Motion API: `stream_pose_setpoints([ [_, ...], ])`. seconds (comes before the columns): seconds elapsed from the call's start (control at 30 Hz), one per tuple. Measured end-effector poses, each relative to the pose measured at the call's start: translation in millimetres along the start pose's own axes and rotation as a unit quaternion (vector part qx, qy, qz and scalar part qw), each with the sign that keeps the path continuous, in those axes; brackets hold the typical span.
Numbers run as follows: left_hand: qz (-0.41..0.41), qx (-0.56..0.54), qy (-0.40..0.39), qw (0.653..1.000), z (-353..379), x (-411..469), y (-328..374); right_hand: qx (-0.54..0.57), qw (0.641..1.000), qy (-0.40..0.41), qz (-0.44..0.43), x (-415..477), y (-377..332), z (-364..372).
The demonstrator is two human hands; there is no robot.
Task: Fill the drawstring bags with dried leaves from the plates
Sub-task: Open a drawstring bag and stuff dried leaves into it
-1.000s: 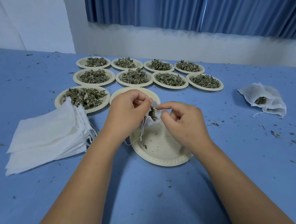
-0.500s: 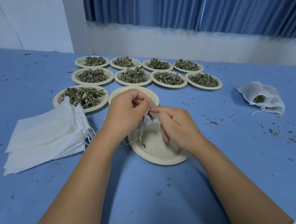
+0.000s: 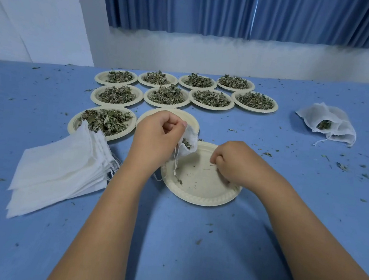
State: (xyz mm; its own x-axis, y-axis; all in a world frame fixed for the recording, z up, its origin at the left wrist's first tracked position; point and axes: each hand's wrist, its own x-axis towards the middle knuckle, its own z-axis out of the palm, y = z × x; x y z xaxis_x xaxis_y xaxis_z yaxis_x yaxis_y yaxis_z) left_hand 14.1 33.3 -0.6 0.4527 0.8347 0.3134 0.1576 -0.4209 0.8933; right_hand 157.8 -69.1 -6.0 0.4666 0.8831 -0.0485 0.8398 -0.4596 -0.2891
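The left hand [image 3: 158, 141] pinches the leaf-holding drawstring bag [image 3: 189, 141] above the eleven o'clock rim of the near plate [image 3: 197, 199], the right hand [image 3: 233, 163] curls at three o'clock, its grip unclear, and bare table [image 3: 167, 252] spreads toward six.

Both bare forearms reach forward from the bottom edge, the left hand [image 3: 158, 137] raised, its curled fingers and thumb pinching the mouth of a bag [image 3: 188, 143], the right hand [image 3: 233, 161] lower, knuckles up, fingertips bunched on a leaf scrap [image 3: 212, 165].
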Motion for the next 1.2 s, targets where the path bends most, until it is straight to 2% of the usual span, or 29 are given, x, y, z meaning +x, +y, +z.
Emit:
stream_pose_setpoints([
  [0.13, 0.006, 0.001, 0.000, 1.000, 0, 0, 0, 0.075, 0.996, -0.027, -0.051, -5, -3, 0],
  [0.2, 0.008, 0.002, 0.000, 1.000, 0, 0, 0, 0.106, 0.993, -0.016, -0.054, -5, -2, -1],
  [0.27, 0.004, -0.001, 0.000, 1.000, -1, 0, 0, 0.055, 0.997, 0.005, -0.053, -2, 0, 0],
  [0.33, 0.006, 0.001, 0.000, 1.000, -1, 0, 0, -0.007, 0.999, -0.007, -0.047, 0, 2, 3],
  [0.4, 0.008, 0.003, 0.000, 1.000, -1, 0, 0, -0.017, 0.998, -0.021, -0.051, 1, 2, 7],
  [0.53, 0.011, 0.005, -0.001, 1.000, -1, 0, 0, 0.088, 0.993, -0.044, -0.073, -3, -6, 8],
  [0.67, 0.015, 0.005, -0.001, 1.000, -1, 0, 0, 0.235, 0.966, -0.075, -0.077, -9, -14, 7],
  [0.7, 0.014, 0.002, -0.002, 1.000, -2, 0, 1, 0.230, 0.968, -0.064, -0.075, -8, -13, 5],
  [0.77, 0.011, -0.003, -0.002, 1.000, -2, 0, 1, 0.155, 0.984, -0.038, -0.083, -8, -8, 0],
  [0.87, 0.012, -0.002, -0.004, 1.000, -2, 0, 1, 0.088, 0.989, -0.058, -0.101, -9, -3, 1],
  [1.1, 0.016, -0.004, -0.005, 1.000, -3, 0, 1, 0.172, 0.970, -0.087, -0.149, -12, -20, 19],
  [1.2, 0.017, -0.004, -0.006, 1.000, -2, 0, 1, 0.202, 0.965, -0.067, -0.155, -12, -21, 21],
])
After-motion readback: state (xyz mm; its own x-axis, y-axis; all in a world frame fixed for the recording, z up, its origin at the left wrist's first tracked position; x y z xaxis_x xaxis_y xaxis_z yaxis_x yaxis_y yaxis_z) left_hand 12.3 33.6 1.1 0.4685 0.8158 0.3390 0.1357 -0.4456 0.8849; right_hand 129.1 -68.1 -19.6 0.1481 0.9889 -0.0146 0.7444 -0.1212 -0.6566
